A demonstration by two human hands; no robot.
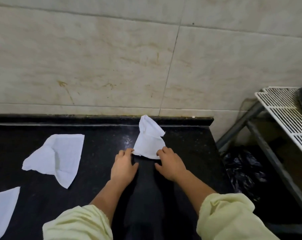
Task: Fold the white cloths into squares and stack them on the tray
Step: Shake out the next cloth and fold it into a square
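Black counter [98, 146] against a tiled wall [94, 58]. One white cloth [149, 144] sits mid-frame, right of centre; it is partly folded and rumpled, and its far end rises against the counter's back lip. Left hand [124, 163] holds the cloth's near left corner with curled fingers, thumb spread out toward the other hand. Right hand [171, 163] does the same at the near right corner, fingers curled onto the edge and thumb splayed inward. Whether the corners are pinched or only pressed down, I cannot tell. Both forearms come up from the bottom of the frame in pale yellow sleeves [230, 217]. Second cloth [54, 156] lies loose and creased on the counter at left, well apart from the hands. Third cloth [2, 210] shows at lower left, cut off by the frame edge. At right, beside the counter's end, stands a white wire rack [285, 115] with a black bag [242, 170] below it.
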